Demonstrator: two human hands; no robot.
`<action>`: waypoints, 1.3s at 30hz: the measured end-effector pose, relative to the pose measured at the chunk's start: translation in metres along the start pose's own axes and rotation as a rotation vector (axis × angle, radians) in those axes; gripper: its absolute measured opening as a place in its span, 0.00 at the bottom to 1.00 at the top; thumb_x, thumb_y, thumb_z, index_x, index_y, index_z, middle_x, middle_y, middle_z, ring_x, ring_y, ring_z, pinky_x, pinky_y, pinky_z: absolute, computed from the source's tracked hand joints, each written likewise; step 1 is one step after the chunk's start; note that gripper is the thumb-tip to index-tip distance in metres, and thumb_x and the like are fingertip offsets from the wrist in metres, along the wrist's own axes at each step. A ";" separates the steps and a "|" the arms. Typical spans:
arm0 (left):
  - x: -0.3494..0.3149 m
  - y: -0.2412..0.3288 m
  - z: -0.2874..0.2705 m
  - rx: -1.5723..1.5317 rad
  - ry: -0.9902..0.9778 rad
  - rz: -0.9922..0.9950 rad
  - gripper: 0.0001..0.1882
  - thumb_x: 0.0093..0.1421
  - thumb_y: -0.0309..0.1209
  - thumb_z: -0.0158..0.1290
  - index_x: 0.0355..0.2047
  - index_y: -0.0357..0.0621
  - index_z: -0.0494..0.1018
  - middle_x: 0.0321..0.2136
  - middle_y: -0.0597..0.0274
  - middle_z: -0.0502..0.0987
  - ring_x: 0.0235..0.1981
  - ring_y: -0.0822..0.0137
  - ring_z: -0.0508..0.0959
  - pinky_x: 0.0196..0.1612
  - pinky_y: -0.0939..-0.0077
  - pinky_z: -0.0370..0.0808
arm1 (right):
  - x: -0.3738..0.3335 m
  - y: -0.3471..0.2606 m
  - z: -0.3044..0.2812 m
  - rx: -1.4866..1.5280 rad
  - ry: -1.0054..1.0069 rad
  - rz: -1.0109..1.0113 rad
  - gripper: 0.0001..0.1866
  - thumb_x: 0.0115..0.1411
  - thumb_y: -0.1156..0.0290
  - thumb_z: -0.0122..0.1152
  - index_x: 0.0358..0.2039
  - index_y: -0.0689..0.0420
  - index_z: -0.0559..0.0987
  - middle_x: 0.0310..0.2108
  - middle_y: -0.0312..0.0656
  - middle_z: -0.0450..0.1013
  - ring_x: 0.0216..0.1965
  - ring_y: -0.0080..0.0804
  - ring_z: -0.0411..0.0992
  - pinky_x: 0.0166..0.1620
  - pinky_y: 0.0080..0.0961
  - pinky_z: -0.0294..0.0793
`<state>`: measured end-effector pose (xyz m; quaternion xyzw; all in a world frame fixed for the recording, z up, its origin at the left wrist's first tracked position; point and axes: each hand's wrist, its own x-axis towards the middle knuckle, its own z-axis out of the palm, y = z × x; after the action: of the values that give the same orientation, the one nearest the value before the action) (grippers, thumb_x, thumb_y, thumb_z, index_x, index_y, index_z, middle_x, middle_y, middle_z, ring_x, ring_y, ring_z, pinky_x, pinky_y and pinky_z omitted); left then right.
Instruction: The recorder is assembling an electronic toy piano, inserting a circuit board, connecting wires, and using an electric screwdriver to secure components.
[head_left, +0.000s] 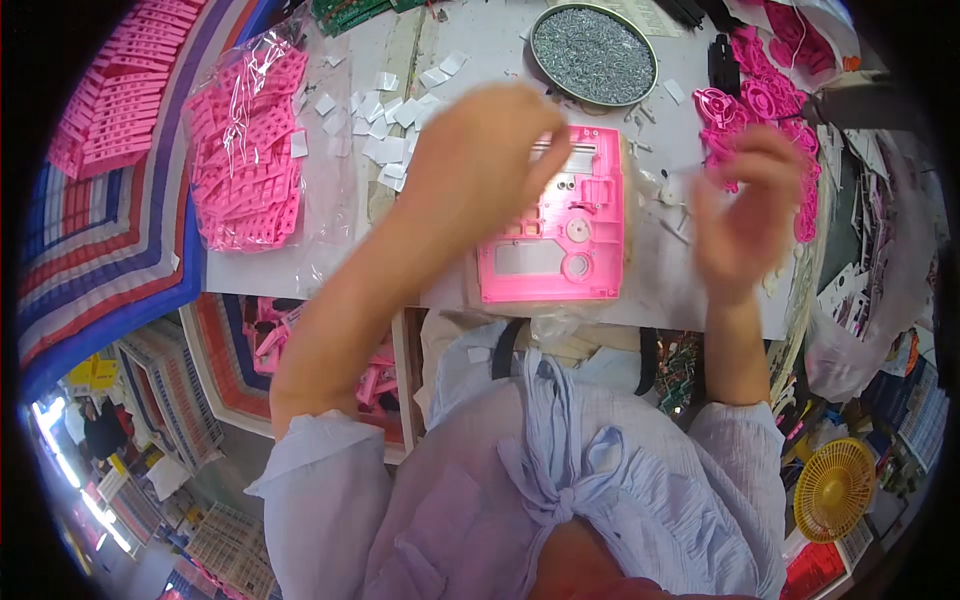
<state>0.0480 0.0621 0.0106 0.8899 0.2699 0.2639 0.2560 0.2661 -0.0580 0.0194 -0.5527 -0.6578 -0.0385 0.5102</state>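
If lifting the pink housing from near the worktop's front edge, expect light, stiff, fairly slick plastic; hold by the side walls. With left grip curled over the far end, impossible to tell whether pinching anything; with right grip apart, loosely open.

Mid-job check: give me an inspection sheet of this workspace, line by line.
Surface: pale worktable, carrying a round dish of small metal pieces.
Job's things: pink casing, its inside facing up.
Clutter: white squares left of the casing; clear bag of pink parts farther left; pink pieces at right.
Hands: left hand over the casing's upper part, contact unclear; right hand blurred, right of the casing, nothing seen in it.
Cables: nothing clearly seen.
Surroundings: striped material at left; yellow basket at lower right.
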 end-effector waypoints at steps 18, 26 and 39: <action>0.086 -0.027 0.051 -0.004 0.044 0.153 0.06 0.54 0.34 0.59 0.27 0.47 0.80 0.27 0.62 0.81 0.32 0.56 0.80 0.37 0.57 0.72 | 0.093 0.004 -0.004 1.144 -0.248 0.325 0.24 0.59 0.68 0.61 0.55 0.61 0.68 0.32 0.41 0.73 0.34 0.29 0.72 0.45 0.29 0.73; -0.052 0.030 0.034 -0.278 0.046 0.029 0.05 0.55 0.28 0.62 0.33 0.50 0.80 0.32 0.71 0.82 0.33 0.67 0.78 0.46 0.66 0.62 | 0.036 -0.051 -0.001 1.229 -0.209 0.327 0.15 0.66 0.59 0.60 0.47 0.49 0.68 0.15 0.26 0.61 0.18 0.19 0.61 0.27 0.23 0.64; -0.062 0.030 0.037 -0.161 0.132 0.106 0.10 0.47 0.29 0.67 0.30 0.53 0.78 0.30 0.74 0.79 0.31 0.69 0.75 0.45 0.63 0.61 | 0.028 -0.072 0.007 1.211 -0.180 0.428 0.18 0.62 0.60 0.66 0.43 0.50 0.67 0.15 0.29 0.62 0.17 0.23 0.62 0.25 0.27 0.65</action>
<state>0.0361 -0.0090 -0.0191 0.8602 0.2165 0.3558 0.2941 0.2098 -0.0623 0.0729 -0.2870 -0.4785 0.4885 0.6709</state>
